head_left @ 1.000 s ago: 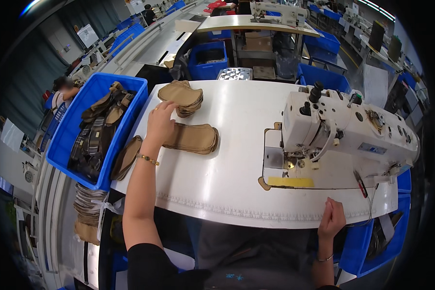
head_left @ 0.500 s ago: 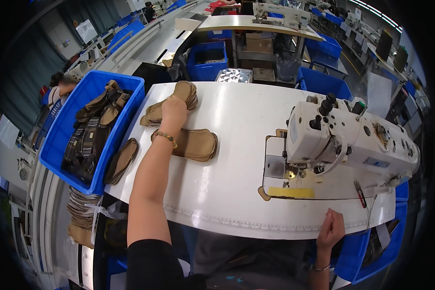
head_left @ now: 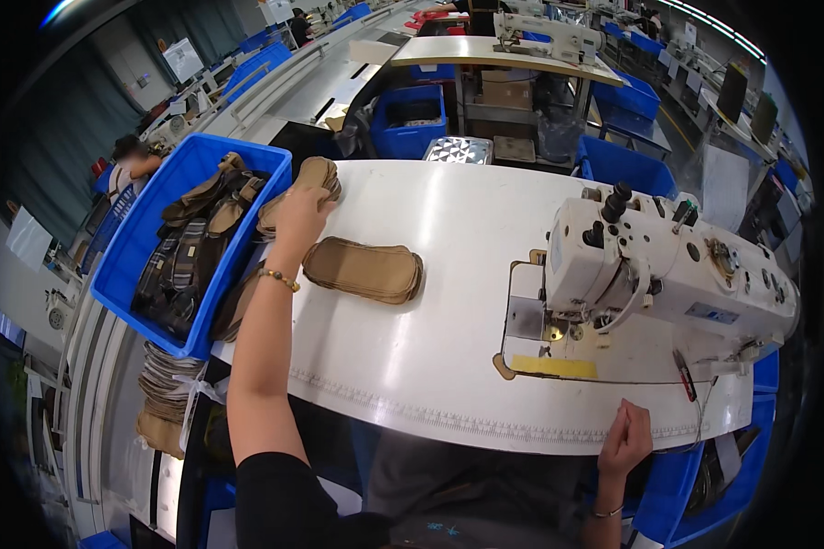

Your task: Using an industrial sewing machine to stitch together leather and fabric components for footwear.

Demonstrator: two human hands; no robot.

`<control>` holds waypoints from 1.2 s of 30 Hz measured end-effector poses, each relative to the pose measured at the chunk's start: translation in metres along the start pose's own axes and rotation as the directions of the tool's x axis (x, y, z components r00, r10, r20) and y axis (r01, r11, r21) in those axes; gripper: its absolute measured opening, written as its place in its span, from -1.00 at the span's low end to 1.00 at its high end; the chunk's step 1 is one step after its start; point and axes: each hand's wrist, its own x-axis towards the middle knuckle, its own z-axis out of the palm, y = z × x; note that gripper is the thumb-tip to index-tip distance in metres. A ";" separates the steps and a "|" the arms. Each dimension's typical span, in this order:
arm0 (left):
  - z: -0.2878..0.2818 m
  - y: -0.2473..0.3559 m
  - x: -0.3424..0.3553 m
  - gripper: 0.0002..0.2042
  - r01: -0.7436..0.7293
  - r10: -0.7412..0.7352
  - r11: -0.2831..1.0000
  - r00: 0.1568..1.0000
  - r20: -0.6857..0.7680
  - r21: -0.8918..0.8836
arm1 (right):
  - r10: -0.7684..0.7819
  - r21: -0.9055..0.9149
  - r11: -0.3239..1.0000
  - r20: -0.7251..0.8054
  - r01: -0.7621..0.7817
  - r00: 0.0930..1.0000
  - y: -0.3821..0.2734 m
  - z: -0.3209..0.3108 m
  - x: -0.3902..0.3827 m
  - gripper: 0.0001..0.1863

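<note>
My left hand (head_left: 300,218) lies across a stack of brown sole-shaped fabric pieces (head_left: 319,174) at the table's far left, its fingers curled over the middle. The stack sticks out on both sides of the hand; the fingers' undersides are hidden. Just right of my wrist sits a second stack of the same brown padded pieces (head_left: 363,269), flat on the white table. My right hand (head_left: 626,437) is at the table's front edge, below the sewing machine (head_left: 650,265). Its fingers are curled together, and nothing shows in them.
A blue bin (head_left: 105,274) of dark and plaid fabric pieces stands along the table's left edge. More brown pieces (head_left: 238,302) lean beside it, partly behind my forearm. Red-handled snippers (head_left: 684,373) lie right of the needle area. A printed ruler (head_left: 449,423) follows the front edge.
My left hand has moved left, and the far stack has slid left with it toward the blue bin. The second stack is now uncovered by my wrist. My right hand stays put.
</note>
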 end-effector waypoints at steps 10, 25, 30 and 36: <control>0.002 0.067 -0.052 -0.71 0.211 -0.017 0.881 0.909 0.416 -0.424 | 0.002 0.002 1.000 -0.020 -0.002 1.000 0.001 0.003 0.000 -0.88; 0.050 0.059 -0.069 -0.85 0.017 -0.037 0.968 0.996 -0.076 -0.250 | 0.034 -0.027 0.999 -0.016 -0.035 0.999 0.002 0.001 -0.003 -0.87; 0.051 0.044 -0.061 -0.91 -0.095 0.073 0.992 0.967 -0.245 -0.078 | 0.025 -0.020 0.999 -0.010 -0.025 1.000 0.003 0.001 -0.003 -0.87; 0.014 0.121 -0.101 -0.90 -0.281 0.207 0.907 0.946 -0.250 -0.314 | 0.013 -0.029 1.000 -0.004 -0.013 1.000 0.003 0.004 -0.005 -0.87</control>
